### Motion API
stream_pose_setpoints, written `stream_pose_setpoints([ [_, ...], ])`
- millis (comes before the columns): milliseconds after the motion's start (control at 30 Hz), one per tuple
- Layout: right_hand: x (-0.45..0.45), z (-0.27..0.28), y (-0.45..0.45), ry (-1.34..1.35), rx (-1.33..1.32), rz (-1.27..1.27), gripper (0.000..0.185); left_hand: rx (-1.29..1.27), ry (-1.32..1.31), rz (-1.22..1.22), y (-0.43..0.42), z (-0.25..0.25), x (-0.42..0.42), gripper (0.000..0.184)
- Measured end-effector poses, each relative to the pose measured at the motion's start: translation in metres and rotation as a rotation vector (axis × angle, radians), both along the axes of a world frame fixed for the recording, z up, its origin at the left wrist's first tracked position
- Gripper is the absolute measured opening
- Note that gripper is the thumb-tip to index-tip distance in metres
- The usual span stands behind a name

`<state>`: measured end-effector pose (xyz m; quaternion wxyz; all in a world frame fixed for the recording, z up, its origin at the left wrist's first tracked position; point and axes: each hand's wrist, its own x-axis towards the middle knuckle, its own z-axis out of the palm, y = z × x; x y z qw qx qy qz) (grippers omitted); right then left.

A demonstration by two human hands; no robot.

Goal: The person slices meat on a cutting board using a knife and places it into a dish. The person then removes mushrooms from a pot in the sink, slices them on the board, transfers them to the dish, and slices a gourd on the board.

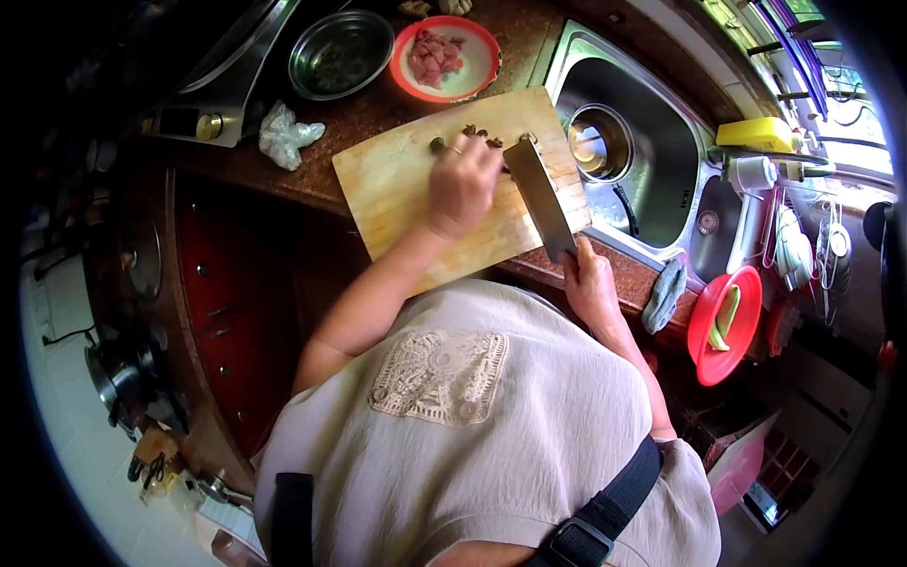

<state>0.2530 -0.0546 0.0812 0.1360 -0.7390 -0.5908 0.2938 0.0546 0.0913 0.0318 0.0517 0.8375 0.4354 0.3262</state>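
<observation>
Two hands are mine here; the left (463,189) is blurred, its fingers bent over the board (387,198), and I cannot tell whether they pinch anything; my right (592,279) grips one cleaver (540,198), the handle mostly hidden in my fist, the blade slanting over the board's right part. Several dark pieces (495,143) lie on the board by my left fingertips, partly covered, too muddled to count; beyond the board stand two bowls, one red-rimmed (492,59) with pink meat (435,59), its lumps hard to count, one metal (295,59), contents murky; leftward, one crumpled bag (286,137); rightward, one sink (661,132) holding one pot (621,142); nearer me, one cloth (665,296) and one red basin (700,331).
</observation>
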Motion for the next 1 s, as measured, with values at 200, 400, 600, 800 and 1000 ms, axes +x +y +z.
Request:
stream_pose_setpoints([
  [200, 0.003, 0.002, -0.002, -0.034, 0.059, 0.054, 0.014, -0.074, -0.129, -0.065, -0.042, -0.011, 0.000, 0.021],
  [400, 0.001, 0.013, -0.008, -0.112, 0.028, 0.123, 0.014, -0.060, -0.210, -0.054, -0.043, -0.019, -0.014, 0.019],
  [600, -0.007, 0.016, -0.008, -0.226, -0.064, 0.160, 0.016, -0.048, -0.084, -0.068, -0.039, -0.034, 0.002, 0.016],
  [800, -0.007, 0.025, -0.010, -0.286, -0.186, 0.206, 0.016, -0.078, -0.108, -0.088, -0.044, -0.045, 0.005, 0.013],
  [1000, -0.026, 0.004, 0.018, -0.310, -0.190, 0.206, 0.016, -0.019, -0.027, -0.104, -0.047, -0.036, 0.001, 0.018],
])
